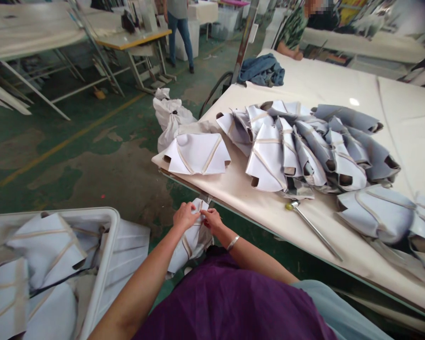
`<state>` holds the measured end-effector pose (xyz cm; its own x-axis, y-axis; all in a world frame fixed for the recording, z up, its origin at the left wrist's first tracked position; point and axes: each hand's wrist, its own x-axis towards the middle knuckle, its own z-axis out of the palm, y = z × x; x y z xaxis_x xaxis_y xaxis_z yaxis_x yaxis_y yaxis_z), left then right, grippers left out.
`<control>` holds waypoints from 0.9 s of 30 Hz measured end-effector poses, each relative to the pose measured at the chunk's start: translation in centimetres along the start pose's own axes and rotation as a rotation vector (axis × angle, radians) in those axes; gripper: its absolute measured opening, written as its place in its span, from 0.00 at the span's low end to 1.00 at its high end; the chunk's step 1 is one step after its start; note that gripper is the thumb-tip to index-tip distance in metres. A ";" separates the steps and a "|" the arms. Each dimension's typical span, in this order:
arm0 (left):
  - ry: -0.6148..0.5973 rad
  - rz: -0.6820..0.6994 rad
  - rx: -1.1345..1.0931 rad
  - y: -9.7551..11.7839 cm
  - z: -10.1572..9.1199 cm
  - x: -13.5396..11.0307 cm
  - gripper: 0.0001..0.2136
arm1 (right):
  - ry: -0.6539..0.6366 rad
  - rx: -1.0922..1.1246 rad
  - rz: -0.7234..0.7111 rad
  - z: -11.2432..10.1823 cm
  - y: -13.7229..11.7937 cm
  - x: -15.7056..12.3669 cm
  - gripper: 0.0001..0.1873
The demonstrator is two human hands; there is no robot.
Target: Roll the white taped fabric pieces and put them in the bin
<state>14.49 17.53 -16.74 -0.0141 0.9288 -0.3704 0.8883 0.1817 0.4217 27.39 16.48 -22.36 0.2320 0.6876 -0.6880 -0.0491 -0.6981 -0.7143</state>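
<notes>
Both my hands pinch the top of one white fabric piece [191, 241] with tan seam tape, held in front of my lap below the table edge. My left hand [185, 216] grips its upper left and my right hand [211, 219], a bangle on its wrist, grips its upper right. The piece hangs down between my arms. A single folded white piece [197, 153] lies on the table corner just beyond my hands. A long pile of similar white and grey pieces [304, 146] stretches across the table to the right.
A white bin [104, 264] at my left holds several more pieces. A metal rod tool [313, 227] lies on the cream table [241, 196]. White bags [170, 118] stand on the green floor. Blue cloth [262, 70] lies at the far end, near a seated person; another person stands farther back.
</notes>
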 end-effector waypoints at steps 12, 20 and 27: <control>-0.227 0.033 -0.044 -1.3 -1.3 2.7 0.04 | -0.176 0.124 0.158 -1.1 -1.0 0.5 0.24; 0.138 -0.020 -0.073 -0.6 2.4 2.0 0.12 | -0.213 0.161 0.163 -1.1 -0.3 1.1 0.27; 0.085 -0.181 -0.169 1.3 2.7 5.6 0.21 | -0.237 0.160 0.138 -1.1 -0.4 0.9 0.26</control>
<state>16.78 22.06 -20.55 -0.2110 0.8988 -0.3842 0.7785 0.3922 0.4900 28.68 17.11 -22.56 -0.0195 0.6292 -0.7770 -0.2207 -0.7607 -0.6104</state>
